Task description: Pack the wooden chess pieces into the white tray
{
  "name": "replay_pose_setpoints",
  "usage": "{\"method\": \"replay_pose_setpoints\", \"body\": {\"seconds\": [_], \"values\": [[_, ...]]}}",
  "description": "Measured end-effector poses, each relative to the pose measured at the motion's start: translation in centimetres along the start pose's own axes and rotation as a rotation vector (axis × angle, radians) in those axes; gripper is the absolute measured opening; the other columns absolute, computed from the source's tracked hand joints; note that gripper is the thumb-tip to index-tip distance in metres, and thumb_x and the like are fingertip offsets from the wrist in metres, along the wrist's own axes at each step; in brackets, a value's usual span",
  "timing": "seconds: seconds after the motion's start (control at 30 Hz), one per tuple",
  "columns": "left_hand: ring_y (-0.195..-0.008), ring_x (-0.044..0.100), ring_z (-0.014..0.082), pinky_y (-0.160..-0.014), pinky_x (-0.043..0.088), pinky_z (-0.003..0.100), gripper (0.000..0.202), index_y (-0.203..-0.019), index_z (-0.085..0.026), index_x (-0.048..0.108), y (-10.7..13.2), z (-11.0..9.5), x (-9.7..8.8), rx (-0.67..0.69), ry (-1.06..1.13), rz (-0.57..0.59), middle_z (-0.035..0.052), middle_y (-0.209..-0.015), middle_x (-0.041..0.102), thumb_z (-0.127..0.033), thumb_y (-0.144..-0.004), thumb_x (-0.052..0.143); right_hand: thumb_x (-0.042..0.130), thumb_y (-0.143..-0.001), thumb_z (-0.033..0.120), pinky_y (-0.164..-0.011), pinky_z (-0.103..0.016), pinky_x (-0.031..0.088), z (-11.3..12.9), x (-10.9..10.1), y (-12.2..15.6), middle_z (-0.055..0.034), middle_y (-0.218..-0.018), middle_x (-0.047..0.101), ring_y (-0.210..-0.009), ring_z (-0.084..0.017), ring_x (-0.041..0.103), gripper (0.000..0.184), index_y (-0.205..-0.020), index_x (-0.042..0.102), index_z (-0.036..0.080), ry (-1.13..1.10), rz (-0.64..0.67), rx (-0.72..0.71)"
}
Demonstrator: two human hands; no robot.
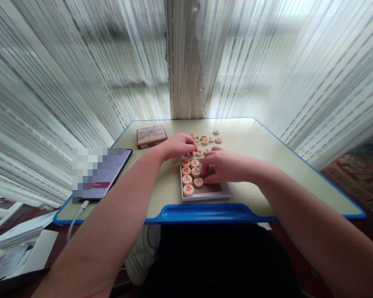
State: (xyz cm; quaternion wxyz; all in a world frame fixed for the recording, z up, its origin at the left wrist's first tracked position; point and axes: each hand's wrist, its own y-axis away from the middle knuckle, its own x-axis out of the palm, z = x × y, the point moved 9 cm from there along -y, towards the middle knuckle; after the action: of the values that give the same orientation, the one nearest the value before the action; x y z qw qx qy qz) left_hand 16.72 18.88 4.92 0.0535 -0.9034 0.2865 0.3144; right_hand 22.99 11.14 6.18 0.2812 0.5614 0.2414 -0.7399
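While holding left hand (184,145) past open box's (207,198) far edge, right hand (223,164) inside, perhaps steadying pieces (187,179), cannot tell either grip.

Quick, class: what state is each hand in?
Left hand: curled by the loose pieces; cannot tell if holding one.
Right hand: bent over the box; grip cannot be told.

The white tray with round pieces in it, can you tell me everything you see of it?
The white tray is shallow and open on top, with low walls and a brown bottom; it looks like cardboard. It lies flat on the table, near the blue front trough. Inside, seven round pieces with red marks show: four down the left, three beside them. Some bottom shows on the right. The right hand is over it; I can't tell if they touch.
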Motion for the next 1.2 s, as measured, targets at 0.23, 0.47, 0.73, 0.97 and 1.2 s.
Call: {"method": "replay_pose_setpoints", "body": {"seconds": [0.23, 0.47, 0.73, 0.97, 1.2], "values": [[-0.051, 0.046, 0.0079, -0.049, 0.035, 0.02, 0.018, -0.072, -0.012, 0.067, 0.0, 0.0, -0.1, 0.011, -0.029, -0.004, 0.0017, -0.063, 0.062, -0.019, -0.063, 0.053, 0.068, -0.068, 0.03, -0.072, -0.03, 0.039, 0.2, 0.1, -0.1, -0.003, -0.074, 0.062, -0.076, -0.018, 0.052, 0.013, -0.064, 0.062, 0.019, 0.021, 0.002, 0.022], [-0.05, 0.046, 0.0082, -0.049, 0.036, 0.021, 0.016, -0.07, -0.013, 0.066, 0.0, -0.1, 0.0, 0.008, -0.022, -0.002, 0.0011, -0.061, 0.06, -0.02, -0.063, 0.054, 0.068, -0.066, 0.025, -0.071, -0.028, 0.039, 0.0, 0.0, 0.0, -0.0033, -0.072, 0.062, -0.078, -0.018, 0.052, 0.008, -0.064, 0.063, 0.019, 0.004, 0.008, 0.037], [-0.053, 0.048, 0.0082, -0.049, 0.035, 0.02, 0.02, -0.074, -0.011, 0.067, -0.1, 0.0, 0.1, 0.013, -0.045, 0.022, 0.0011, -0.063, 0.061, -0.018, -0.064, 0.052, 0.062, -0.071, 0.019, -0.071, -0.028, 0.041, 1.0, -1.1, 0.0, -0.0047, -0.082, 0.062, -0.075, -0.015, 0.054, 0.003, -0.071, 0.064, 0.017, -0.046, -0.132, -0.076], [-0.052, 0.048, 0.0085, -0.049, 0.036, 0.02, 0.02, -0.073, -0.012, 0.067, -0.1, -0.1, -0.2, 0.022, -0.068, 0.001, 0.0005, -0.061, 0.06, -0.018, -0.063, 0.051, 0.064, -0.072, 0.024, -0.071, -0.028, 0.041, 0.4, -0.7, -0.4, -0.0041, -0.083, 0.06, -0.079, -0.016, 0.053, 0.007, -0.074, 0.062, 0.018, -0.101, -0.2, -0.105], [-0.053, 0.05, 0.0094, -0.05, 0.037, 0.02, 0.02, -0.073, -0.011, 0.067, -0.2, -0.1, -0.1, 0.04, -0.081, -0.001, 0.0009, -0.06, 0.061, -0.018, -0.064, 0.05, 0.065, -0.072, 0.024, -0.07, -0.028, 0.041, 0.0, -0.6, -0.6, -0.0037, -0.079, 0.059, -0.075, -0.015, 0.053, 0.01, -0.067, 0.062, 0.017, -0.087, -0.201, -0.089]]}}
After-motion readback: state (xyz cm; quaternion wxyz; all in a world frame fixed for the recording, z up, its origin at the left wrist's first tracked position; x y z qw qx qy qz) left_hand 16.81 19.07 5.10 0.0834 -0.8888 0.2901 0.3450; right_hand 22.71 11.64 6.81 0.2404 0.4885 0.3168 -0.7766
